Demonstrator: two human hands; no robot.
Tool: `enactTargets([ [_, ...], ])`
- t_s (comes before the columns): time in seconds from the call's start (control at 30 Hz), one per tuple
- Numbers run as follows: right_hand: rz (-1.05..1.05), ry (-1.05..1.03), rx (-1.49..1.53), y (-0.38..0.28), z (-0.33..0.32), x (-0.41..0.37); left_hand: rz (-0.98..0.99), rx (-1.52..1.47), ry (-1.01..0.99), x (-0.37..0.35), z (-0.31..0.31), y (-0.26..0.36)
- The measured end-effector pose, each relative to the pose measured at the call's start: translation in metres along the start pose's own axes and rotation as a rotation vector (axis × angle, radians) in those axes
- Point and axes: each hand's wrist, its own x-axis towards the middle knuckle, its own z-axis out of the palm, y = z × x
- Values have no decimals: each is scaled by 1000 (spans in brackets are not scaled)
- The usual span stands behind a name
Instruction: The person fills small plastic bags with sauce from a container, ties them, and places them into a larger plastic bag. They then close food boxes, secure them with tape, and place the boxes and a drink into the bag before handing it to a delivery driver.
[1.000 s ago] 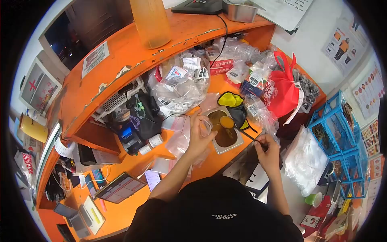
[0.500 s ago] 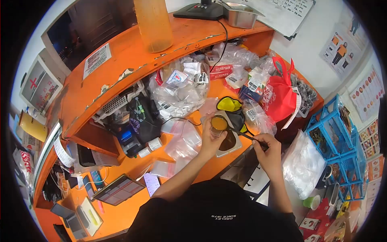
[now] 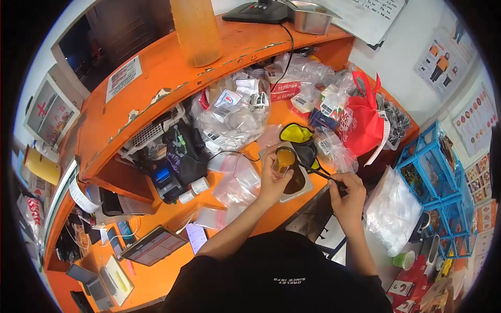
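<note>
Right now we count two hands at work, one ladle, one small clear cup and one metal pan. Our left hand (image 3: 271,183) curls snugly around the cup (image 3: 280,167) and holds it upright over the near-left edge of the pan (image 3: 305,192), which sits on the orange counter (image 3: 172,208) and holds brown sauce. Our right hand (image 3: 347,192) is pinched tight on the end of the ladle (image 3: 313,171). The ladle's long axis runs on a slant, from our right hand at the lower right up to its bowl at the upper left. The bowl points toward our left hand and sits at the mouth of the cup, orange sauce showing in it. Just left of the pan lie flat clear bags (image 3: 237,180), overlapping too much to count. Behind the pan we see one red bag (image 3: 362,122), and to the far right stacked blue baskets (image 3: 433,182).
</note>
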Motion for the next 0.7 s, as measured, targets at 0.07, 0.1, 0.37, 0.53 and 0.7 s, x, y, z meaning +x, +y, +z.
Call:
enactTargets([
  [0.07,-37,38,-2,-2,0,1,-8,-18,3,0,0,-2],
  [0.1,-51,41,-37,-6,-2,2,-15,-36,6,-1,0,-3],
  [0.37,-243,158,-101,-9,-4,4,-89,-22,-16,-1,-4,-5],
  [0.53,-278,113,-128,0,1,0,-72,6,35,-1,-1,1],
  [0.7,-17,13,46,4,9,-4,-53,-135,13,1,-9,-1],
])
